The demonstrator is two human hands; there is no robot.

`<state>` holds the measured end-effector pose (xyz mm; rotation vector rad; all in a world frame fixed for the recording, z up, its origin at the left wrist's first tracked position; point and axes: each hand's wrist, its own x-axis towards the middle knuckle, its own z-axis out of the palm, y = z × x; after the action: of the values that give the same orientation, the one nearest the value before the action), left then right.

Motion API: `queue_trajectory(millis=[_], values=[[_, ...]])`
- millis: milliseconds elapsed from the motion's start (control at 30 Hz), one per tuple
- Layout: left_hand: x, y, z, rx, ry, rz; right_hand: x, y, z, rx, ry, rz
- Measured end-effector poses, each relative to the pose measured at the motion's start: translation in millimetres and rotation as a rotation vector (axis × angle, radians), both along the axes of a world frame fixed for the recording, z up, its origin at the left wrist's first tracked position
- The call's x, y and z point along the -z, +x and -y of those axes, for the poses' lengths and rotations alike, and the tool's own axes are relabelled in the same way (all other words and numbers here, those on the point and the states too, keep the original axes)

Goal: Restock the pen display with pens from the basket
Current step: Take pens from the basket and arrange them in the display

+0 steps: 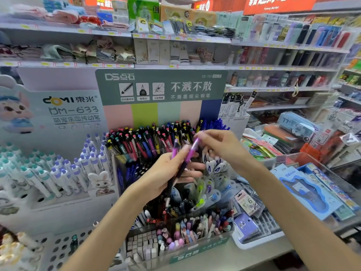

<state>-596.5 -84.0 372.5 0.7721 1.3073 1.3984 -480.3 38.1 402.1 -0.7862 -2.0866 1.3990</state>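
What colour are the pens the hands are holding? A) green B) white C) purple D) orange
C: the left hand grips a small bunch of purple pens, and the right hand pinches the top of one of them in front of the pen display.

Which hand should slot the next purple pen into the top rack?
Probably the right hand: it pinches the top of one purple pen just in front of the top pen rack. The left hand sits lower, gripping the bundle of pens.

"DM-633" on the domi display card (64, 106); "DS-753" on the green header (162, 85).
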Motion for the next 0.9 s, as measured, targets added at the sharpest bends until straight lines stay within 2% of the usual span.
queue_trajectory(millis=[67, 133, 200, 267, 333, 467, 533, 600, 700, 767, 833, 900], values=[[0.7, -5.2, 2.9, -0.070, -0.017, 0.004, -0.7, 3.1, -13.2, 0.219, -0.016, -0.170], [5.4, -12.0, 6.8, -0.184, -0.052, -0.015, -3.9, 4.8, -28.8, 0.454, 0.179, -0.268], [11.5, -18.8, 9.7, -0.259, -0.084, -0.047, -2.3, -0.1, -40.3, 0.562, 0.411, -0.256], [13.9, -20.9, 9.7, -0.269, -0.122, -0.069, 5.0, -8.1, -49.3, 0.537, 0.560, -0.168], [12.9, -21.2, 8.5, -0.277, -0.156, -0.017, 12.2, -17.8, -52.8, 0.444, 0.625, -0.078], [11.7, -23.8, 7.9, -0.305, -0.068, 0.268, 21.6, -32.0, -56.7, 0.259, 0.636, 0.032], [11.6, -25.2, 11.0, -0.311, -0.028, 0.296, 26.0, -35.9, -60.5, 0.205, 0.605, 0.061], [12.9, -26.3, 13.1, -0.314, -0.029, 0.282, 31.0, -39.8, -65.0, 0.210, 0.679, 0.115], [11.6, -25.1, 12.4, -0.325, -0.075, 0.197, 33.5, -43.8, -68.2, 0.258, 0.890, 0.194], [11.2, -25.5, 13.5, -0.308, -0.097, 0.046, 30.7, -47.8, -68.6, 0.242, 0.977, 0.248], [11.5, -26.2, 17.6, -0.270, -0.089, -0.135, 25.1, -47.2, -67.9, 0.223, 0.951, 0.292], [10.4, -26.4, 24.8, -0.228, -0.050, -0.274, 19.3, -40.8, -62.1, 0.246, 0.828, 0.245]])
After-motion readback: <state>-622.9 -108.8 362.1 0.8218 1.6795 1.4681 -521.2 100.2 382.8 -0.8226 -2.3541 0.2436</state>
